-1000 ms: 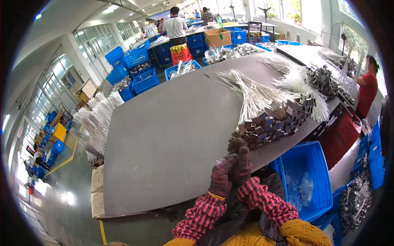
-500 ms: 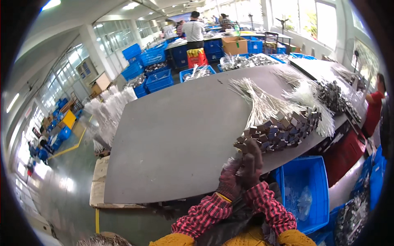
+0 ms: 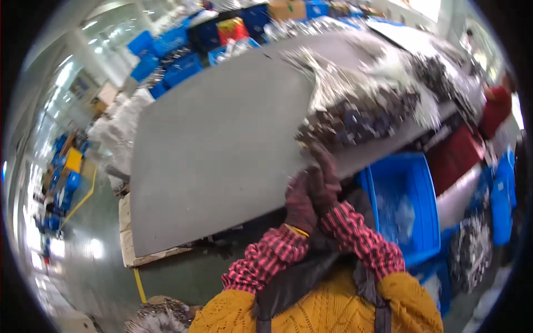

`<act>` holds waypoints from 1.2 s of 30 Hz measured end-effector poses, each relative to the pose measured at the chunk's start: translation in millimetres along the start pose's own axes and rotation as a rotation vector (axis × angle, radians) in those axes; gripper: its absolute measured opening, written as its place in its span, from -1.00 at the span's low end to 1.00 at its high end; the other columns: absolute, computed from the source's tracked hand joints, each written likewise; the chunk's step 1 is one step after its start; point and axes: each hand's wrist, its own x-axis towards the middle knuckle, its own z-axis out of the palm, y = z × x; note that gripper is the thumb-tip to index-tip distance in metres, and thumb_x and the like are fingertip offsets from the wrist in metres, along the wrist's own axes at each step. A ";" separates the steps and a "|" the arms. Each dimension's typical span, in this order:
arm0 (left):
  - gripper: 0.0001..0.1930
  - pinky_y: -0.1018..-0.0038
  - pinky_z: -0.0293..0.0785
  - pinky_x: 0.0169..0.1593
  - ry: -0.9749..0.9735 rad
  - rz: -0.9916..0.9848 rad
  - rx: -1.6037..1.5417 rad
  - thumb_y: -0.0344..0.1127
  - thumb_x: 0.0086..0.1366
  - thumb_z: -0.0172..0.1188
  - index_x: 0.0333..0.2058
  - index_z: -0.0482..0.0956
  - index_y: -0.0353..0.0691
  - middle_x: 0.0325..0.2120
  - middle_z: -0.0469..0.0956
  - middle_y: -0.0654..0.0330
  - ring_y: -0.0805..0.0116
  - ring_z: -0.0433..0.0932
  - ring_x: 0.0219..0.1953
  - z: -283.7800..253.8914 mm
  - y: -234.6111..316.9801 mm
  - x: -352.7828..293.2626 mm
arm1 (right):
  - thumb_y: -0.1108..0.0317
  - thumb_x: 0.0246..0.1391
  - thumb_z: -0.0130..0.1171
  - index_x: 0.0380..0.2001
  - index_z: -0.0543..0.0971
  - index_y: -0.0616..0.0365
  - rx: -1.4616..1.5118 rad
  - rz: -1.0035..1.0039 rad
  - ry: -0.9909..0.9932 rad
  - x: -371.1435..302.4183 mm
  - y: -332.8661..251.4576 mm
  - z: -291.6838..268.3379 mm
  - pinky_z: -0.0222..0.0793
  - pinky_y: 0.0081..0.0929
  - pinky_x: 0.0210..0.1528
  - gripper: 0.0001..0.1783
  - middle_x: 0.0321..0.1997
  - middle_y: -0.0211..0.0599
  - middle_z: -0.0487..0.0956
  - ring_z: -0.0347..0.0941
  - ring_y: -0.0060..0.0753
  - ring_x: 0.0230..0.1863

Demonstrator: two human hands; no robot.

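My left hand [image 3: 300, 201], in a dark brown knit glove, is raised at the near edge of the table. Its fingers seem closed against the right palm, and whatever lies between the hands is hidden. Pressed beside it, my right hand [image 3: 323, 178], gloved alike, has its fingers stretched up toward the pile. Just beyond the fingertips lies a heap of thin silvery strands with dark blocky ends [image 3: 355, 119]; the ends face me and the pale strands [image 3: 327, 83] fan away. Motion blur smears the fingers and the blocks.
The grey tabletop [image 3: 216, 139] stretches left and away. A blue bin [image 3: 402, 208] with clear plastic inside stands against the table at my right. Upright white bundles [image 3: 114, 130] stand off the left edge. At the far right is a person in red [image 3: 496, 108].
The view has tipped downward, so the table and pile sit higher and further left in it. My hands stay together, a little lower from the pile's near edge.
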 end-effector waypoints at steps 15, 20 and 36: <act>-0.76 0.43 0.47 -0.52 0.086 -0.870 -0.821 -0.22 0.38 0.06 -0.16 0.47 -0.31 -0.43 0.52 0.14 0.29 0.57 -0.49 -20.6 -51.6 113.5 | 0.37 0.18 0.22 0.14 0.44 0.19 -0.202 0.411 0.033 77.0 59.0 -73.6 0.45 -0.36 0.05 -0.54 0.02 -0.14 0.55 0.50 -0.35 0.05; -0.74 0.44 0.48 -0.50 -0.169 -0.754 -0.904 -0.27 0.40 -0.01 -0.35 0.51 -0.37 -0.58 0.54 0.14 0.33 0.53 -0.60 7.1 -49.5 177.2 | 0.44 -0.04 0.35 0.09 0.49 0.18 -0.755 -0.152 -0.207 163.2 43.8 -69.5 0.44 -0.20 0.04 -0.44 0.12 0.01 0.43 0.44 -0.03 0.05; -0.78 0.32 0.62 -0.23 -0.185 -0.699 -1.128 -0.31 0.34 0.13 -0.14 0.55 -0.33 -0.32 0.61 0.08 0.22 0.62 -0.33 53.6 -13.2 159.3 | 0.45 -0.22 0.45 -0.19 0.53 0.07 -0.784 -0.034 0.000 142.2 0.1 -111.4 0.49 -0.45 -0.26 -0.56 -0.21 -0.22 0.56 0.54 -0.32 -0.27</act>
